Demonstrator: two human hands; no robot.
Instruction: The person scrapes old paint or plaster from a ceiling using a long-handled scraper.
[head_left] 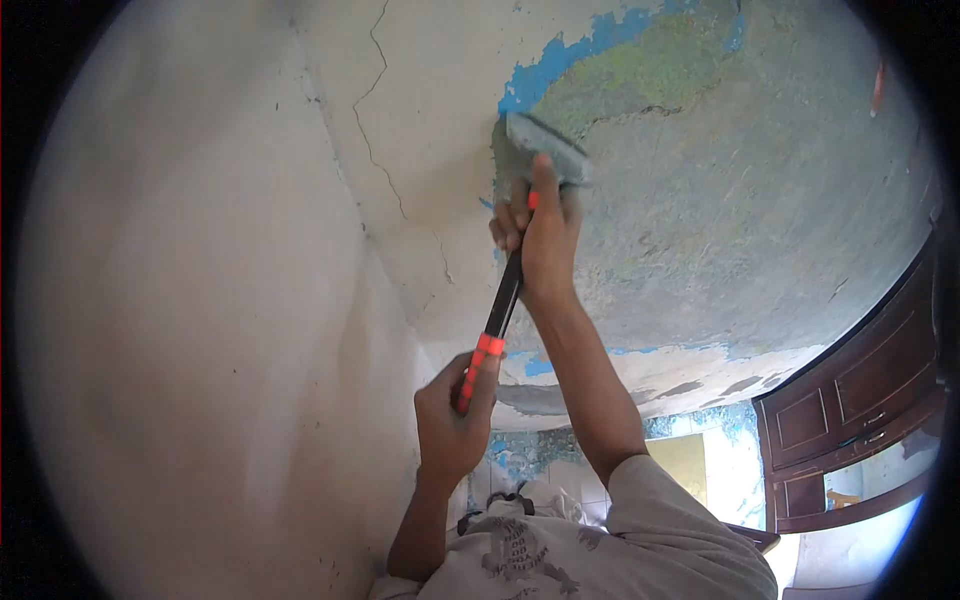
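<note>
A long-handled scraper (501,296) with a black shaft and red grips slants up through the middle of the view. My left hand (455,405) is wrapped round the red grip at its lower end. Higher up, my right hand (545,240) clasps the shaft just below the head, its thumb stretched toward the blade. The broad grey blade (545,148) lies against the surface, at the border between pale paint (430,130) and bare grey plaster (700,210). A ragged strip of blue paint (580,50) shows just above the blade.
Left of my hands runs a pale wall (200,300), meeting the worked surface at a corner. A thin crack (372,130) winds through the paint. Dark wooden cabinets (860,385) stand at the right. White tiles (588,485) show below, beyond my shirt.
</note>
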